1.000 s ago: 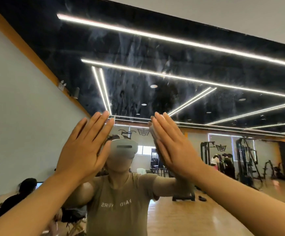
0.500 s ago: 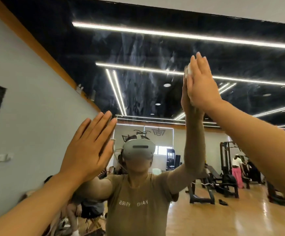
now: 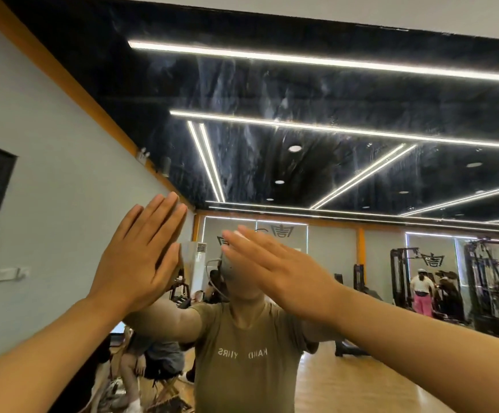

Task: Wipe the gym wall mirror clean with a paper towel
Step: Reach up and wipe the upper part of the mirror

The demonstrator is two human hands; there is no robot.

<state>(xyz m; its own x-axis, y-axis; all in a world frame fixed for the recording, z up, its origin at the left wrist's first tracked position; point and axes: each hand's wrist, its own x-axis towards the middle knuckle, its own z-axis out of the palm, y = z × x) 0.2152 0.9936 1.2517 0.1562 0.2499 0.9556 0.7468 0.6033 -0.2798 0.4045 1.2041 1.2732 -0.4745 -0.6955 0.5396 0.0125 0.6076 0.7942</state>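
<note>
My left hand (image 3: pixel 136 251) lay flat against the gym wall mirror (image 3: pixel 272 93), fingers straight and together, holding nothing, bracing me. My right hand (image 3: pixel 275 271) was also flat, fingers extended and slanting up to the left, pressing the paper towel (image 3: pixel 240 233) onto the glass at about the height of my reflected head. Only a small white edge of the towel peeked out beyond my fingertips.

I judged the main risk to be the towel slipping or bunching under an open palm, since nothing pinched it; my bare skin would then drag over the glass and leave new smears. Pale streaks already showed across the upper mirror, over the reflected dark ceiling and strip lights (image 3: pixel 316 59).

Most of the towel was hidden beneath my hand, so I could not tell its size, fold or dampness. The mirror's lower and right parts ran out of view.
</note>
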